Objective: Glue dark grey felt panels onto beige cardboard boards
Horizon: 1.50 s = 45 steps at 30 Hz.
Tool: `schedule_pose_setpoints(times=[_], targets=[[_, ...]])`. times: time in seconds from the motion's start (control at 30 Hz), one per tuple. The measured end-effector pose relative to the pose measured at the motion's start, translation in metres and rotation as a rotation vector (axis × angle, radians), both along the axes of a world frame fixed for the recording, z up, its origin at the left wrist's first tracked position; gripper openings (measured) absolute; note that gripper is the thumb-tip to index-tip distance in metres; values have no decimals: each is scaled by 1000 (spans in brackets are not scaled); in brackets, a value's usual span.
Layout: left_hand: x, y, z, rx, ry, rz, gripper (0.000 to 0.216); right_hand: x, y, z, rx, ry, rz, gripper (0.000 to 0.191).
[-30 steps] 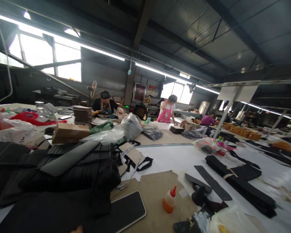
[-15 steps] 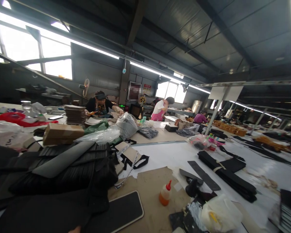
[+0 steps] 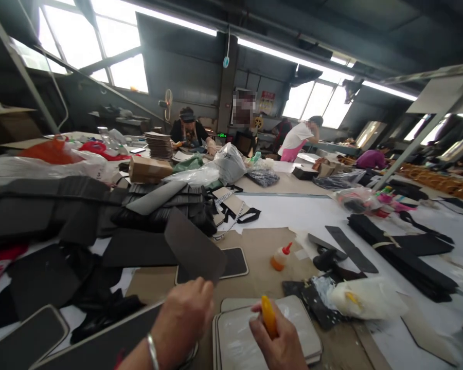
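My left hand (image 3: 187, 313), seen from the head camera, is closed at the near edge of a dark panel (image 3: 195, 244), fingers curled and thumb hidden; a metal bracelet (image 3: 153, 352) circles my wrist. I have the panel raised to the left of the red-tipped bottle (image 3: 278, 261), its long axis slanting from my fist, at the near right, up to the far left, rounded corners at the free end. My right hand (image 3: 283, 336) is wrapped round a yellow tool (image 3: 269, 317), nearer me than the bottle. The tool's long axis runs away from me, its visible end up and leaning slightly left; I cannot tell what its lower end is, hidden in my grip. Below that hand, on the near side of the bottle, is a stack of pale boards (image 3: 233, 334). Left of the bottle a pale-edged black board (image 3: 235, 261) lies flat, partly behind my panel. Right of the bottle and nearer me sits a crumpled plastic bag (image 3: 374, 298); farther right, a tied black bundle (image 3: 412, 270) points away to the left.
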State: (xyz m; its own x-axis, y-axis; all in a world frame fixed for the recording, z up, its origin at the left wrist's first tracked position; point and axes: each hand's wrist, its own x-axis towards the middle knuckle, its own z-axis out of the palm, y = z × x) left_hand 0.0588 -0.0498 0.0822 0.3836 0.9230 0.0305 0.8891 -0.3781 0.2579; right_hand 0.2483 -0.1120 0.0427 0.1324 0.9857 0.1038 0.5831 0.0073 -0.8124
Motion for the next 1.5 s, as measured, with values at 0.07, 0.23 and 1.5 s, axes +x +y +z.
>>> schedule_pose_setpoints(times=[0.07,0.23,1.5], targets=[[39,-26,-13,6,-36,-159,24,-9,9,8,50,53,47,38],[82,-59,-52,1,-176,-305,30,21,3,1,125,-60,77,23],[86,-43,-162,-417,-301,813,24,203,33,-108,-517,-706,21,35]])
